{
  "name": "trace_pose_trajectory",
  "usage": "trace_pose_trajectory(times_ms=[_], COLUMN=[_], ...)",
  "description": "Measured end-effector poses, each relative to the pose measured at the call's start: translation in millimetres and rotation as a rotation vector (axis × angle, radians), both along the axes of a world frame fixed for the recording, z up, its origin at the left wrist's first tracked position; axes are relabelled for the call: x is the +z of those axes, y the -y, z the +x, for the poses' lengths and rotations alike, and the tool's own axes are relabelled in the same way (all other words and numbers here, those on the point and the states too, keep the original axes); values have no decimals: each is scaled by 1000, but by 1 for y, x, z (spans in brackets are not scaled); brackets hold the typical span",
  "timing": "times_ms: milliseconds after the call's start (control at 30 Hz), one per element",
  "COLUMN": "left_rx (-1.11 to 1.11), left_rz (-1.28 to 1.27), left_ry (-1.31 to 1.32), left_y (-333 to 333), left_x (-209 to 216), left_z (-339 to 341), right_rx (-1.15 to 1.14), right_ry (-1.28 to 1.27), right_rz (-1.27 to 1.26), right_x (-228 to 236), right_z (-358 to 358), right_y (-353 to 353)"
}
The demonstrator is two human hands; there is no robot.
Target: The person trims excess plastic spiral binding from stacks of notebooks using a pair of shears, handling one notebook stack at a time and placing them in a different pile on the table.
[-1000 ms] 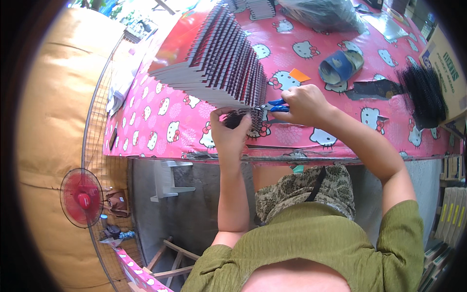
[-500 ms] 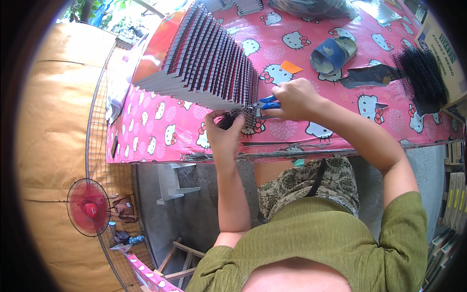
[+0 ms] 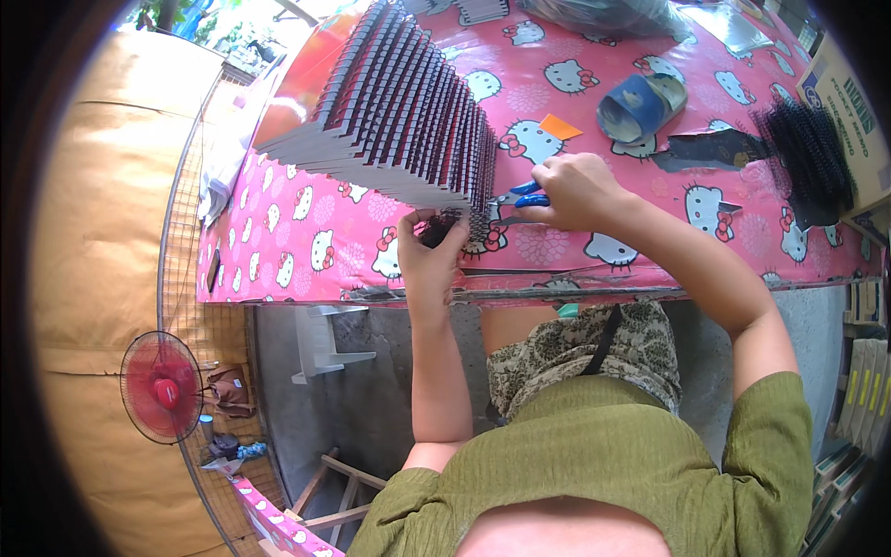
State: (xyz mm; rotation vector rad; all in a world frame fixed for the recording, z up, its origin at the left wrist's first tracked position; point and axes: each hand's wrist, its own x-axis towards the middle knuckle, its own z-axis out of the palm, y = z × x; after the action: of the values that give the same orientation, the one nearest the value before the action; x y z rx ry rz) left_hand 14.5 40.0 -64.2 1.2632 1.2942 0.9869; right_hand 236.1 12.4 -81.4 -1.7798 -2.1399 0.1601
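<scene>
A long stack of spiral-bound notebooks (image 3: 394, 121) stands on the pink table, its black coils facing right. At its near end my left hand (image 3: 432, 246) is closed, thumb and fingers pinching a notebook end with dark coil wire (image 3: 434, 228). My right hand (image 3: 585, 193) is wrapped round blue-handled pliers (image 3: 531, 194). Their metal jaws point left, close beside the nearest coil ends; whether they touch the wire is too small to tell.
Black plastic coils (image 3: 806, 153) lie in a heap by a cardboard box (image 3: 849, 121) at the right. A blue roll (image 3: 633, 110), an orange paper piece (image 3: 560, 126) and a plastic bag (image 3: 608, 14) rest on the printed table cover (image 3: 548, 246). A red fan (image 3: 162, 390) stands at left.
My right hand has drawn the pliers slightly right, so more of their jaws shows. My left hand keeps its pinch at the stack's near end. The whole view has shifted a little.
</scene>
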Motion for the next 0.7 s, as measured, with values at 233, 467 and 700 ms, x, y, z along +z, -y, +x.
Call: trace_pose_trajectory(times_ms=[233,467,700], left_rx=[13,-7,39], left_rz=[95,-23,112], left_ry=[34,40,13], left_y=[2,-3,1], left_x=[-14,-16,-33], left_z=[7,-3,2], right_rx=[56,51,55], right_ry=[7,20,-17], right_rz=[41,182,108], right_x=[-3,-10,-12], right_z=[-12,1,-13], right_y=[-8,-1,-8])
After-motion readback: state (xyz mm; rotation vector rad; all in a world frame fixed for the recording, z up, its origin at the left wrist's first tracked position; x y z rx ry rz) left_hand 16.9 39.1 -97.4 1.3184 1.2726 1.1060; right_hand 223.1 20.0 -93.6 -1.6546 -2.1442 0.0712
